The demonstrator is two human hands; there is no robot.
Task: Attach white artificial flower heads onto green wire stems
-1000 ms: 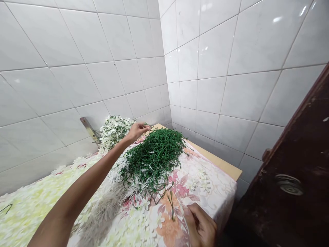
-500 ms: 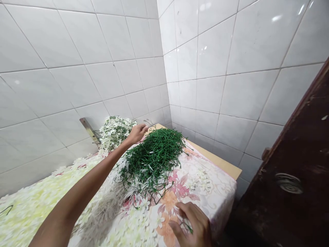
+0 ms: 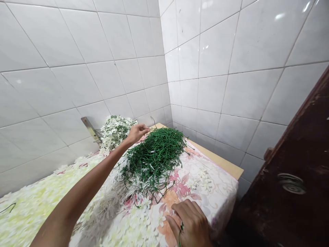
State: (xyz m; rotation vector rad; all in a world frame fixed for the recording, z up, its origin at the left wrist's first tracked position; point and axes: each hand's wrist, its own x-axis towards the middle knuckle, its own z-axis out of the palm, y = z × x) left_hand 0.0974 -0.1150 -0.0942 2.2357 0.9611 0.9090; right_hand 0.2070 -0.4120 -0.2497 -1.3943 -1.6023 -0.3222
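Observation:
My left hand (image 3: 138,133) reaches to the far left edge of a heap of green artificial flower stems (image 3: 159,152). Its fingers are pinched together, and a thin dark stem (image 3: 153,120) sticks up just beyond the fingertips. Close to me, my right hand (image 3: 191,223) is over the floral tablecloth (image 3: 218,185). A green stem (image 3: 181,227) runs between its thumb and palm, though the thumb and forefinger tips stay apart. White stringy ends (image 3: 110,202) spread out below the green heap. Loose pale fabric blossoms (image 3: 133,226) lie to the left of my right hand.
A bunch of finished-looking white flowers (image 3: 115,132) rests against the tiled wall (image 3: 102,82), beside a metal strip (image 3: 89,127). Yellow-white petals (image 3: 38,209) cover the left side. A wooden board edge (image 3: 218,159) shows at the back right, with a dark brown door (image 3: 295,164) nearby.
My left hand stays by the heap while the thin stem at its fingertips has swung more upright. My right hand has turned slightly and moved a little left, its green stem now nearer the thumb.

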